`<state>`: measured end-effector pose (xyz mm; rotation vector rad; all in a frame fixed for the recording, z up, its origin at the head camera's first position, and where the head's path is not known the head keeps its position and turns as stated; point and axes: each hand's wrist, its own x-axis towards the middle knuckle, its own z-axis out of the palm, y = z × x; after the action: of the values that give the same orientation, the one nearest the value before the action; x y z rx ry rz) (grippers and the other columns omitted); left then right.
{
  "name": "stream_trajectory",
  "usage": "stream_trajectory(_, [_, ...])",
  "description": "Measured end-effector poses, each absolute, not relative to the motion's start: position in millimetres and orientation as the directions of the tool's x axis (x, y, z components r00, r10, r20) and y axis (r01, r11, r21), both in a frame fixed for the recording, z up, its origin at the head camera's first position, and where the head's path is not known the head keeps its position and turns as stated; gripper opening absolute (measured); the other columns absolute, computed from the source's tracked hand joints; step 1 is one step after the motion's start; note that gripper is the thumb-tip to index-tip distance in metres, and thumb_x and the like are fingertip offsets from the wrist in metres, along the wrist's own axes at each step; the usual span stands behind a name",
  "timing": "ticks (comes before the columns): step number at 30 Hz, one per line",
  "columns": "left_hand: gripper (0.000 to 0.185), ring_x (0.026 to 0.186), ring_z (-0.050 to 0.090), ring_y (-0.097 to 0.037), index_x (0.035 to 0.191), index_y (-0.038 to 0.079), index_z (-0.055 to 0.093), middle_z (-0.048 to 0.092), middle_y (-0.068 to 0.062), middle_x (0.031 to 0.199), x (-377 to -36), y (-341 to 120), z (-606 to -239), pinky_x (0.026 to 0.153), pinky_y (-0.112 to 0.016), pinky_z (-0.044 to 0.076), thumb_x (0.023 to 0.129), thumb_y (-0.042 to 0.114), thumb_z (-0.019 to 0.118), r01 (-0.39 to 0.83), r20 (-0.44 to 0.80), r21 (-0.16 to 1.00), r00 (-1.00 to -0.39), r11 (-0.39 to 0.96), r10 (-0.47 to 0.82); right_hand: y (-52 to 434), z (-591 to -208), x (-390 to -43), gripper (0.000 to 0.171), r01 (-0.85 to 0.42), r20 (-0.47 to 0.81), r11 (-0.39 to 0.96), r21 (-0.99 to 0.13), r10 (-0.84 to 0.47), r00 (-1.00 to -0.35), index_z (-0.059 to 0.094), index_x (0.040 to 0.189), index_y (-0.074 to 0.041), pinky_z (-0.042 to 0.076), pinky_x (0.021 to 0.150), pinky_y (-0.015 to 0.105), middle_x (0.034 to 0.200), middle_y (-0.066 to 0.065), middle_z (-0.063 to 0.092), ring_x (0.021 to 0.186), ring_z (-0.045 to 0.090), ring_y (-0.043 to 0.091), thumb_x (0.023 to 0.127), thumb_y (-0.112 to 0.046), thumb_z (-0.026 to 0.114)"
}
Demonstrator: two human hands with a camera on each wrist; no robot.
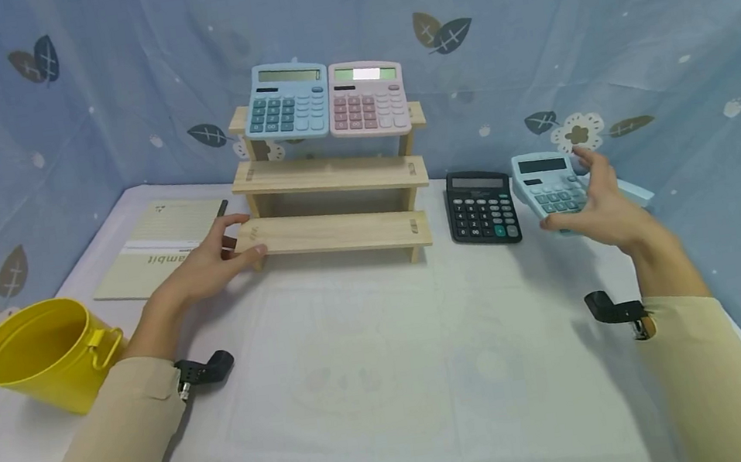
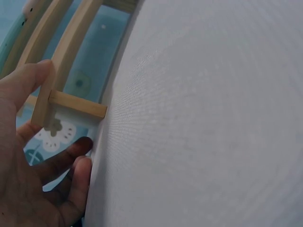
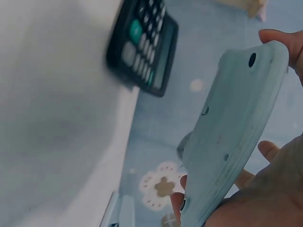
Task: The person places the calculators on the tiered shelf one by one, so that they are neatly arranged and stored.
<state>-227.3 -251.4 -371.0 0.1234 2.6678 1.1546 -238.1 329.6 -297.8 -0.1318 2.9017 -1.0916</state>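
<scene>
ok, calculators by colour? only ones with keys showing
Blue: 2 (blue calculator atop the three-tier wooden stand, pale blue calculator in the right hand)
Pink: 1 (pink calculator)
Black: 1 (black calculator)
Total: 4
Not counted: pale item behind that hand, mostly hidden.

You read "ambit" on notebook (image 1: 155, 248), "0" on screen (image 1: 289, 75) of upper blue calculator (image 1: 287, 104), "7", "00" on black calculator (image 1: 482, 208).

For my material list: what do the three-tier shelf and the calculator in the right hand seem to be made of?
Three-tier shelf: probably pale wood, matte, with joint marks at board ends. Light-blue calculator: likely moulded plastic, smooth and fairly matte, with rounded edges; a coating cannot be excluded.
</scene>
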Motion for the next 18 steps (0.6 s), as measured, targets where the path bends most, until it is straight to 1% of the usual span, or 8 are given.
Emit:
stream_trajectory(3, [0.094, 0.131, 0.048, -0.042, 0.163, 0.035, 0.008, 0.044, -0.025, 0.145, -227.0, -250.9, -370.6, 0.098, -0.057, 0.043, 0.093, 0.070, 0.060, -0.018, -0.178, 0.731, -0.970, 0.682, 0.165, 321.9, -292.3, -231.9, 0.123, -0.100, 0.024, 0.732, -0.674, -0.114, -0.993, -0.014, 0.162, -0.028, 0.026, 0.105, 0.070, 0.169, 0.018, -0.010, 0.146, 0.011, 0.051, 0.086, -0.021, 0.082])
stream_trajectory(4, [0.094, 0.131, 0.048, -0.042, 0.163, 0.035, 0.008, 0.044, -0.025, 0.145, -226.7, -250.7, -370.5, 0.098, -0.058, 0.042, 0.093, 0.070, 0.060, -0.019, -0.177, 0.734, -0.970, 0.679, 0.164, 318.8, -290.4, -230.1, 0.123, -0.114, 0.038, 0.727, -0.677, -0.120, -0.992, -0.013, 0.162, -0.028, 0.026, 0.105, 0.069, 0.169, 0.017, -0.009, 0.147, 0.011, 0.050, 0.085, -0.020, 0.083])
stream_trajectory(6, [0.093, 0.131, 0.048, -0.043, 0.163, 0.034, 0.009, 0.042, -0.027, 0.145, -225.9, -250.8, -370.4, 0.099, -0.059, 0.042, 0.094, 0.068, 0.061, -0.024, -0.177, 0.740, -0.971, 0.672, 0.160, 312.9, -287.1, -226.8, 0.122, -0.139, 0.061, 0.725, -0.674, -0.133, -0.989, -0.010, 0.163, -0.029, 0.028, 0.104, 0.066, 0.169, 0.016, -0.007, 0.146, 0.013, 0.048, 0.084, -0.019, 0.083])
stream_trajectory(8, [0.093, 0.131, 0.048, -0.044, 0.163, 0.033, 0.009, 0.042, -0.027, 0.145, -225.1, -250.8, -370.4, 0.098, -0.059, 0.042, 0.094, 0.068, 0.061, -0.028, -0.176, 0.744, -0.972, 0.667, 0.156, 307.4, -284.5, -223.8, 0.122, -0.158, 0.078, 0.724, -0.671, -0.143, -0.987, -0.009, 0.163, -0.030, 0.033, 0.100, 0.058, 0.168, 0.015, -0.004, 0.141, 0.021, 0.046, 0.084, -0.017, 0.083])
stream_trajectory(10, [0.093, 0.130, 0.048, -0.044, 0.163, 0.033, 0.009, 0.042, -0.027, 0.145, -224.6, -250.6, -370.5, 0.098, -0.060, 0.042, 0.094, 0.068, 0.061, -0.031, -0.177, 0.744, -0.972, 0.667, 0.153, 302.0, -282.6, -220.8, 0.121, -0.169, 0.086, 0.725, -0.668, -0.151, -0.985, -0.008, 0.162, -0.031, 0.035, 0.094, 0.049, 0.168, 0.015, -0.002, 0.135, 0.027, 0.043, 0.083, -0.016, 0.083])
stream_trajectory(12, [0.094, 0.131, 0.048, -0.044, 0.164, 0.033, 0.009, 0.043, -0.027, 0.145, -224.6, -250.4, -370.7, 0.099, -0.060, 0.042, 0.094, 0.069, 0.061, -0.032, -0.180, 0.741, -0.972, 0.670, 0.152, 296.7, -281.4, -217.8, 0.121, -0.177, 0.091, 0.724, -0.667, -0.157, -0.983, -0.007, 0.162, -0.032, 0.037, 0.093, 0.047, 0.169, 0.014, 0.000, 0.132, 0.030, 0.042, 0.083, -0.016, 0.083])
stream_trajectory(14, [0.094, 0.131, 0.047, -0.044, 0.164, 0.033, 0.009, 0.043, -0.027, 0.145, -224.8, -249.5, -370.2, 0.099, -0.060, 0.041, 0.093, 0.069, 0.061, -0.031, -0.180, 0.741, -0.971, 0.671, 0.154, 291.1, -280.1, -215.0, 0.121, -0.189, 0.099, 0.716, -0.672, -0.166, -0.981, -0.006, 0.163, -0.032, 0.038, 0.095, 0.050, 0.169, 0.013, 0.001, 0.133, 0.030, 0.042, 0.083, -0.015, 0.083])
stream_trajectory(18, [0.094, 0.131, 0.048, -0.044, 0.164, 0.032, 0.009, 0.043, -0.027, 0.145, -226.3, -248.1, -369.5, 0.100, -0.060, 0.041, 0.094, 0.068, 0.060, -0.023, -0.176, 0.740, -0.971, 0.672, 0.160, 278.7, -275.9, -209.4, 0.121, -0.206, 0.104, 0.702, -0.682, -0.185, -0.977, -0.004, 0.163, -0.033, 0.036, 0.100, 0.062, 0.170, 0.011, 0.001, 0.139, 0.025, 0.047, 0.082, -0.015, 0.083])
